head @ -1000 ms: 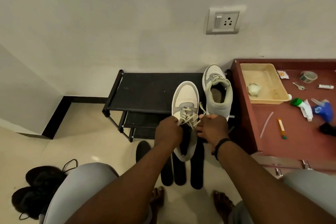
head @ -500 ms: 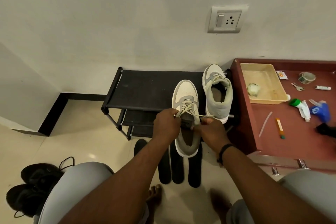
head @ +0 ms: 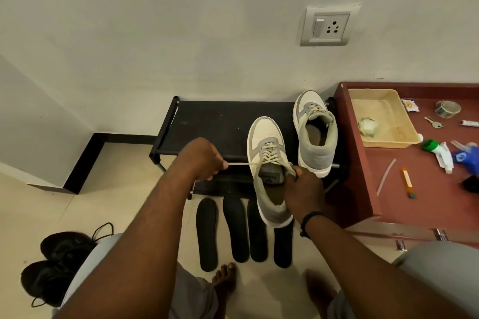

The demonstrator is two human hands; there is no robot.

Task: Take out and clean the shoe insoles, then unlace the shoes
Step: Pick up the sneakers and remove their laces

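Unlacing step in hand, by my reading. Four dark insoles point(head: 234, 230) lie side by side on the floor in front of the black rack point(head: 220, 122), so the take-out part looks done; whether they were cleaned I cannot tell. The near shoe point(head: 265, 142) is held off the rack's front edge, toe toward the wall, heel toward the person, hanging over the insoles. The left hand point(head: 199, 160) is curled, pinching one lace end point(head: 239, 163) and drawing it out taut to the left of the shoe. The right hand point(head: 303, 191) grips the shoe's right side by the collar, fingertips at the other lace strand by the top eyelets. Lace is still crossed through the lower eyelets, so only the top is loose. The second shoe point(head: 315, 134) stands on the rack just to the right, still laced, apart from the hands. A black pair point(head: 59, 264) sits on the floor at far left. Next move, I judge: steady the shoe with the right, work the lace free of each eyelet row, alternating sides, down toward the toe. The pull should stay even so the crossings don't bind.
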